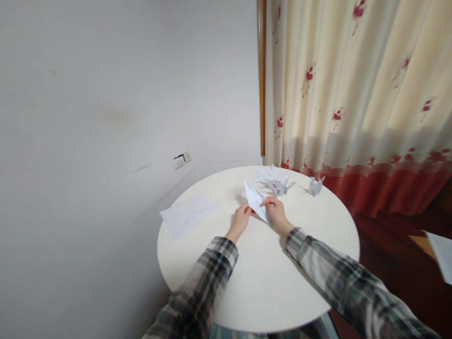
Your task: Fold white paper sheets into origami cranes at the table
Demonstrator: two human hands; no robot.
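Above the middle of a round white table (pixel 271 282), a folded sheet of white paper (pixel 254 200) is held up between my two hands. My left hand (pixel 241 220) pinches its lower left edge. On the right side of the paper, my right hand (pixel 277 213) has its fingers closed, with the index finger pressing on a fold. Part of the paper is hidden behind the right hand. Just beyond it lie several folded paper figures (pixel 280 187) in a cluster, and one more paper figure (pixel 316 186) stands apart to the right.
A flat white sheet (pixel 189 214) lies at the table's left side, one corner over the edge. The wall (pixel 106 141) with a socket (pixel 179 162) borders the left. A flowered curtain (pixel 335 94) hangs behind. Papers (pixel 441 254) show at the far right.
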